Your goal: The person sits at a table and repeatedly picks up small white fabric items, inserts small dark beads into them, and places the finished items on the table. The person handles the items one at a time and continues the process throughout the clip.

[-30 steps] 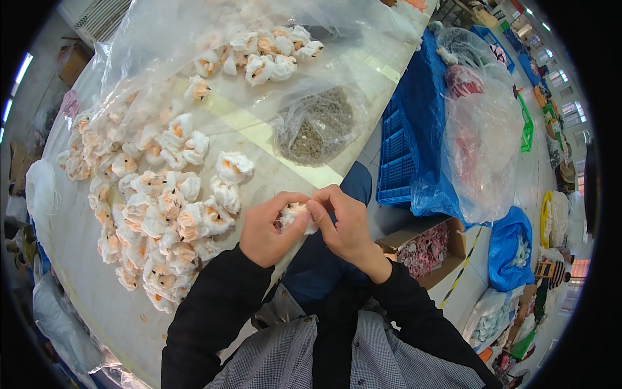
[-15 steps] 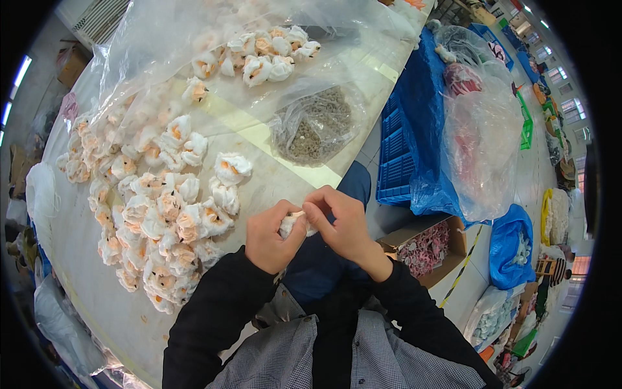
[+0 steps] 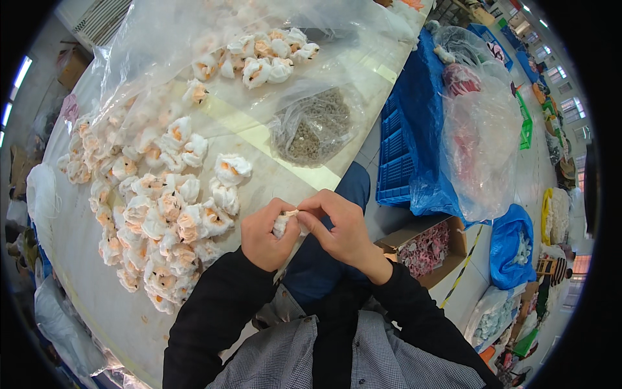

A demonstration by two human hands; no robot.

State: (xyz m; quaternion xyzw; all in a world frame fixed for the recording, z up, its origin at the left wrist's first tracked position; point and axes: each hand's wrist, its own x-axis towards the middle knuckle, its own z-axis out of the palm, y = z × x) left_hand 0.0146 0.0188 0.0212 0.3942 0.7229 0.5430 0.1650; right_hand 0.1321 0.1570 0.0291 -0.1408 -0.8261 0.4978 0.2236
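Observation:
A small white and peach plush piece [image 3: 281, 225] is closed in the fingers of my left hand [image 3: 261, 238], just past the table edge nearest me. My right hand [image 3: 343, 230] pinches a pale tip of the same piece with thumb and forefinger. My fingers cover most of it. To the left, a heap of similar fluffy plush pieces [image 3: 170, 211], some with orange and dark spots, lies on the table [image 3: 259, 185]. A clear bag of small grey-brown granules [image 3: 316, 126] rests beyond my hands.
Clear plastic sheeting [image 3: 162, 39] covers the far side, by a smaller plush cluster [image 3: 269, 55]. To the right stand a blue crate [image 3: 395, 152] lined with blue plastic, a cardboard box [image 3: 457, 243] of pink scraps and a blue bag [image 3: 512, 253] on the floor.
My left hand has shifted slightly left with the plush piece, turning it a little. The right hand has moved slightly left and down, still pinching the tip.

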